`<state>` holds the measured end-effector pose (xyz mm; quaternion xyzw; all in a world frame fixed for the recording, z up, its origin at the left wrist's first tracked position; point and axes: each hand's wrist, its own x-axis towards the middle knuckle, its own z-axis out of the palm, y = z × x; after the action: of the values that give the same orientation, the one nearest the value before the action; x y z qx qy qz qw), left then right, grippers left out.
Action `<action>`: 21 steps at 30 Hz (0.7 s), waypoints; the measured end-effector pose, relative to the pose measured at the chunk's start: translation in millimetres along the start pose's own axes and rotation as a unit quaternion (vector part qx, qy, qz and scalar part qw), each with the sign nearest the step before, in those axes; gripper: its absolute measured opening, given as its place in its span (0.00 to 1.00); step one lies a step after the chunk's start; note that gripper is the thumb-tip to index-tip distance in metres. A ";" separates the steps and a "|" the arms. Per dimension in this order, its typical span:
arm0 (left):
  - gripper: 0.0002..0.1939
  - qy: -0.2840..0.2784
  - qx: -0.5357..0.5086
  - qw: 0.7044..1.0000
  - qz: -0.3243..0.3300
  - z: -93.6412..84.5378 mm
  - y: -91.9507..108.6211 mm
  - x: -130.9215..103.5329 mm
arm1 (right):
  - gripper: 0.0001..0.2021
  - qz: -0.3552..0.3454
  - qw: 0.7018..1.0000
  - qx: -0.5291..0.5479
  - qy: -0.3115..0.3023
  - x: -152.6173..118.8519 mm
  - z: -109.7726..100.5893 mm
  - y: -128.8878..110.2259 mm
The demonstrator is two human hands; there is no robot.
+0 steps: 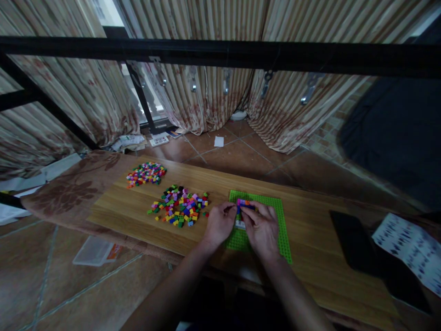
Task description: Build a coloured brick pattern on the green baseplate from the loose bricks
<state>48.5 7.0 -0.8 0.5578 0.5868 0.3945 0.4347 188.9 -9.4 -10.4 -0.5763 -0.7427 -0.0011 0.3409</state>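
A green studded baseplate [283, 230] lies on the wooden board, with a small build of coloured toy bricks [244, 202] on it in purple, orange, blue and white. My left hand [220, 223] is over the plate's left edge, thumb and index finger pinched at the build's left side. Over the plate's middle, my right hand [262, 230] has its fingers closed at the build's near right side. Both sets of fingertips nearly meet by a blue brick. Whatever sits between them is too small and hidden to make out.
Loose mixed bricks [182, 207] are spread left of the plate, with a denser brick pile [146, 174] farther left. A black flat panel [354, 239] and a printed sheet [408, 248] lie at the right. A black metal bar [220, 54] with hanging clips crosses beyond the board.
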 end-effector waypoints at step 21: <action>0.09 0.013 0.014 0.999 -0.033 8.5 -1.9 11.1 | 0.13 0.098 0.990 0.049 0.086 -13.9 -20.2 16.7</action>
<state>56.0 17.7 -6.1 0.5386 0.6159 0.3788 0.4325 214.8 -23.6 -8.5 -0.6269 -0.6496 0.0186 0.4298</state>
